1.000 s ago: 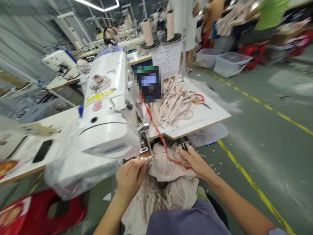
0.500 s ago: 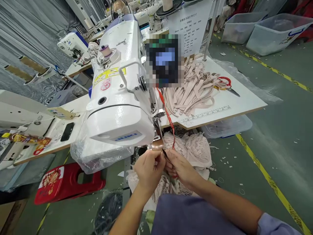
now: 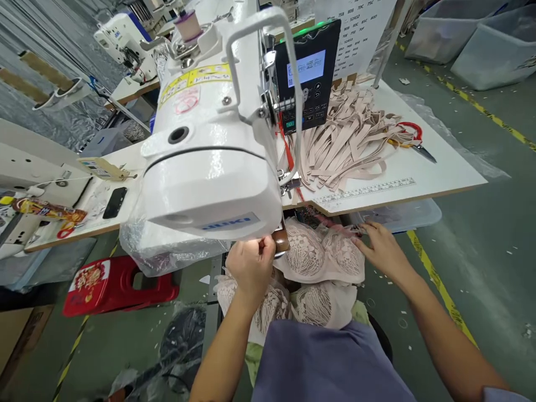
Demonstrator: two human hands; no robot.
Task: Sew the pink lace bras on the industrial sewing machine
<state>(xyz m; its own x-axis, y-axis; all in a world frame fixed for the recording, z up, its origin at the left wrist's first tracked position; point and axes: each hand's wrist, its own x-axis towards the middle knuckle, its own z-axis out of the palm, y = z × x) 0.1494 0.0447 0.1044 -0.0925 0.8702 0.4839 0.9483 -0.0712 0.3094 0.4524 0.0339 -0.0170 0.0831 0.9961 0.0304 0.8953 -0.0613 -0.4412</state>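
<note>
Two hands (image 3: 251, 262) (image 3: 383, 251) on lace garment's (image 3: 322, 254) edges

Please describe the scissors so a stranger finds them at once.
On the white worktable, right of the big white sewing machine, lies a heap of beige fabric strips. The red-handled metal scissors rest at its right edge, the only tool among soft strips.

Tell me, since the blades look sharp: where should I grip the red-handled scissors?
Take the scissors by the red handle loops, from above with the right hand: they lie flat on the table, the blade tip pointing right, away from the strap pile.
</note>
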